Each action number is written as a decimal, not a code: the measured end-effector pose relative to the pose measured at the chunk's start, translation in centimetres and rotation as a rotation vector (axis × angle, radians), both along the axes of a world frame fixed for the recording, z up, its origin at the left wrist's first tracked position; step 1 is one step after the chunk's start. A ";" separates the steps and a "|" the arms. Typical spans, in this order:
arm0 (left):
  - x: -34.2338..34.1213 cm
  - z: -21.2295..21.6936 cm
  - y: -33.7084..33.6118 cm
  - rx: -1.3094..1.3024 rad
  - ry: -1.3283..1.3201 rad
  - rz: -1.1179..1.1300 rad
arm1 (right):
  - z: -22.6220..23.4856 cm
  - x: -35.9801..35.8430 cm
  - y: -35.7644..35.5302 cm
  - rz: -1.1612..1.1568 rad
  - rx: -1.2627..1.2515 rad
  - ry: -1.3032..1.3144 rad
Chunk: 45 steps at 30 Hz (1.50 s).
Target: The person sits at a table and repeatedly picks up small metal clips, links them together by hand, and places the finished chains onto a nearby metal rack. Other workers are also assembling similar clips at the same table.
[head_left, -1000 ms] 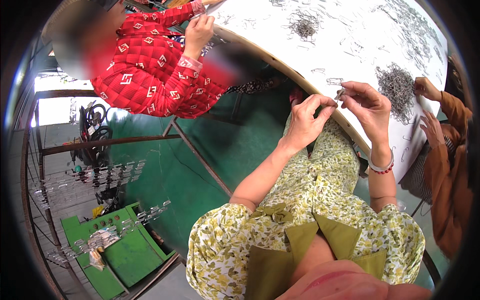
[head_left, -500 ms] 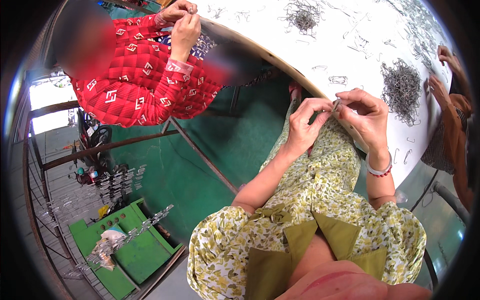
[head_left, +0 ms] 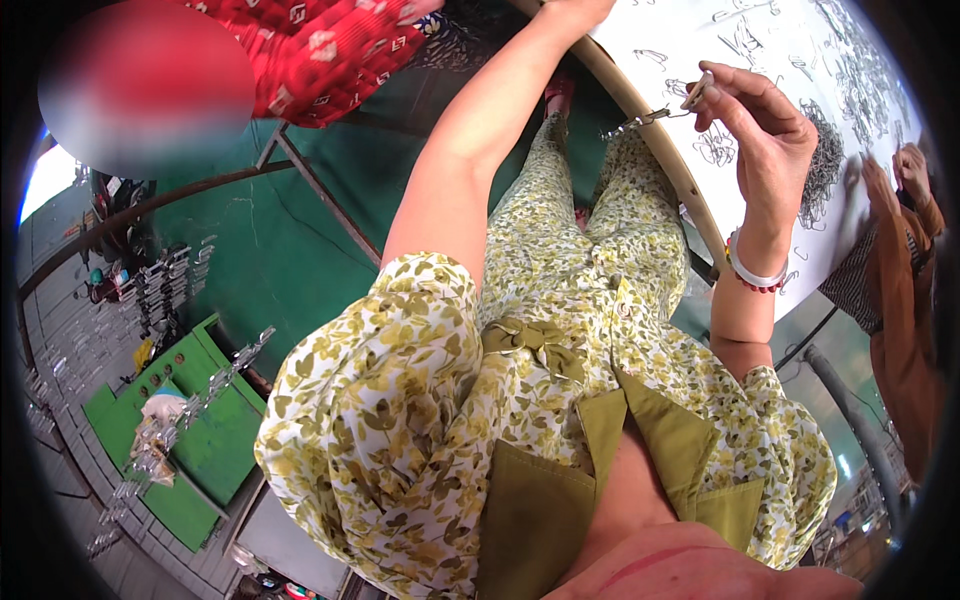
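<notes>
My right hand [head_left: 768,130] is raised over the near edge of the white table [head_left: 690,30]. Its thumb and fingers pinch a small metal piece [head_left: 697,92]. From this a short chain of linked wire hooks [head_left: 640,122] extends left, past the table's rim. A pile of dark bent wire hooks [head_left: 826,165] lies behind and right of that hand. My left arm reaches up to the top edge of the picture, where my left hand [head_left: 580,12] is partly cut off at the table's rim; its fingers are hidden.
More loose wire hooks [head_left: 745,38] lie scattered on the tabletop. A person in a red patterned top [head_left: 330,60] sits at the upper left. Another person's hands [head_left: 885,185] are at the right. A green bench [head_left: 215,440] and hanging metal hook strings [head_left: 185,290] stand left.
My hands were together at the table edge and are now apart. The left reaches far up; the right has lifted with the metal piece, and a linked chain now shows.
</notes>
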<state>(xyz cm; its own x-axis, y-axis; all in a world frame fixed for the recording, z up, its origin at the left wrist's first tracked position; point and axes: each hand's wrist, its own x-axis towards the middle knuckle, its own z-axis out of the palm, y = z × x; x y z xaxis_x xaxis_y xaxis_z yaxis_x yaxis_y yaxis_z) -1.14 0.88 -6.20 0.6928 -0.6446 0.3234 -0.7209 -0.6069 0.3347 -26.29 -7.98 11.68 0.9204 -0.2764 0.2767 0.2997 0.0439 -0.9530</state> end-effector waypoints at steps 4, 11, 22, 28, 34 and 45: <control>0.1 -3.2 0.8 -0.136 -0.251 0.024 | 0.4 0.7 0.5 0.040 -0.026 0.013; -8.6 7.1 4.7 -0.544 0.329 0.057 | -2.5 1.2 0.1 0.077 0.023 0.125; -19.4 13.7 6.6 -0.935 0.512 -0.073 | -4.3 0.6 -0.1 0.067 0.039 0.136; -20.7 14.1 4.7 -0.903 0.505 0.019 | -2.9 -0.9 1.0 -0.044 0.103 0.288; -20.9 15.5 4.9 -0.994 0.630 0.004 | -1.8 -0.1 -3.4 -0.194 -0.274 0.239; -21.2 17.7 6.7 -1.018 0.823 -0.061 | -15.6 5.6 -19.1 -0.145 -1.336 0.420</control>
